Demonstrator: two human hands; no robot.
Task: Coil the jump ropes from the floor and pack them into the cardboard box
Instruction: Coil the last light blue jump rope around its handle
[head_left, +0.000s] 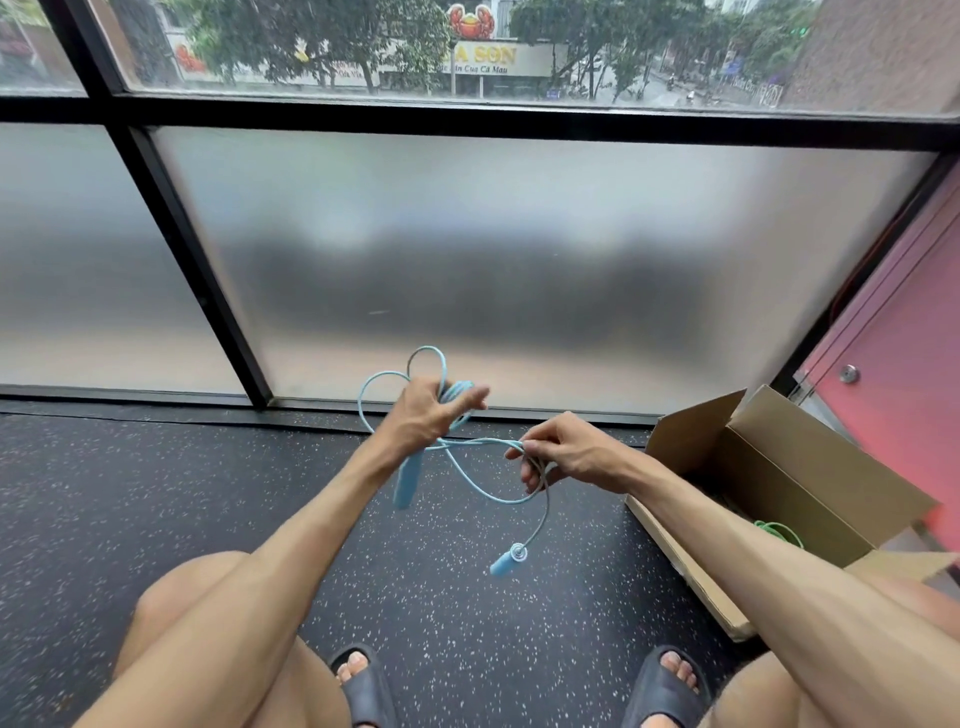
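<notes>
I hold a light blue jump rope in the air above the floor. My left hand grips a bundle of its loops, and one blue handle hangs below that hand. My right hand pinches the cord, which runs on down to the second blue handle dangling over the floor. The open cardboard box lies on the floor to my right. Inside it, a green rope shows partly behind my right forearm.
The floor is dark speckled rubber. A frosted glass wall with black frames stands straight ahead, and a pink wall rises behind the box. My knees and sandalled feet fill the bottom of the view.
</notes>
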